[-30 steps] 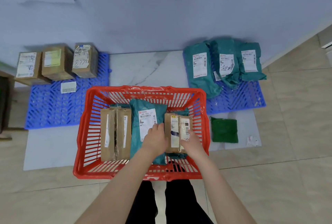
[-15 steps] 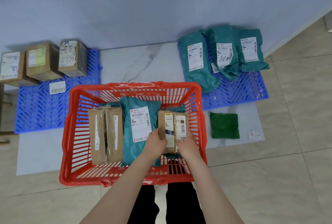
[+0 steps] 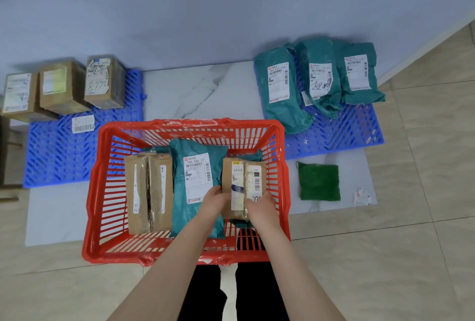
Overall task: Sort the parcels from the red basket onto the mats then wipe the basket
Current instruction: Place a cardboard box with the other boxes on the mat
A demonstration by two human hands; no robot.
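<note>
**Head view: both hands hold a small box inside the red basket.**

The basket [image 3: 102, 192] stands on the floor at centre, with one blue mat on either side beyond it. The left hand [image 3: 214, 201] curls round the left edge of the small box [image 3: 240, 179], and the right hand [image 3: 261, 208] round its near right corner. This box is at the basket's 3 o'clock side, over a partly hidden lower bag [image 3: 254, 156]. A middle bag [image 3: 198, 166] lies label-up, and a large box [image 3: 149, 192] lies at 9 o'clock. The left mat [image 3: 56, 156], at 10 o'clock from the basket, bears three sorted boxes [image 3: 61, 86] and a loose label [image 3: 83, 124]. The right mat [image 3: 339, 133], at 2 o'clock, bears three sorted bags [image 3: 280, 89]. A green cloth [image 3: 318, 181] lies at 3 o'clock, near the basket but not touching it.
</note>
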